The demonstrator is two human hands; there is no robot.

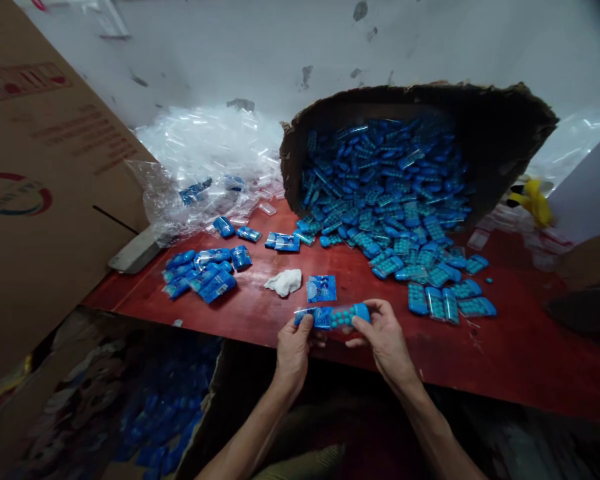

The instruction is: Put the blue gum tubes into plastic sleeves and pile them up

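Observation:
Near the table's front edge, my right hand [387,337] grips the blue-ended right part of a small clear case of turquoise balls [343,317]. My left hand [293,347] pinches a blue printed sleeve [322,317] at its left end. Sleeve and case lie in line, end to end; whether the case sits partly inside the sleeve I cannot tell. Just beyond them, a flat blue printed piece [321,289] rests on the red table [260,310], beside a crumpled white wad [285,283]. A pile of blue-wrapped cases [203,270] lies to the left.
A torn cardboard box [510,127] on its side spills many blue-ended cases [380,180] onto the table. Clear plastic pieces [215,143] are heaped behind. A large carton [55,153] stands left, near a grey block [137,250]. Blue packs [165,407] lie in a lower box.

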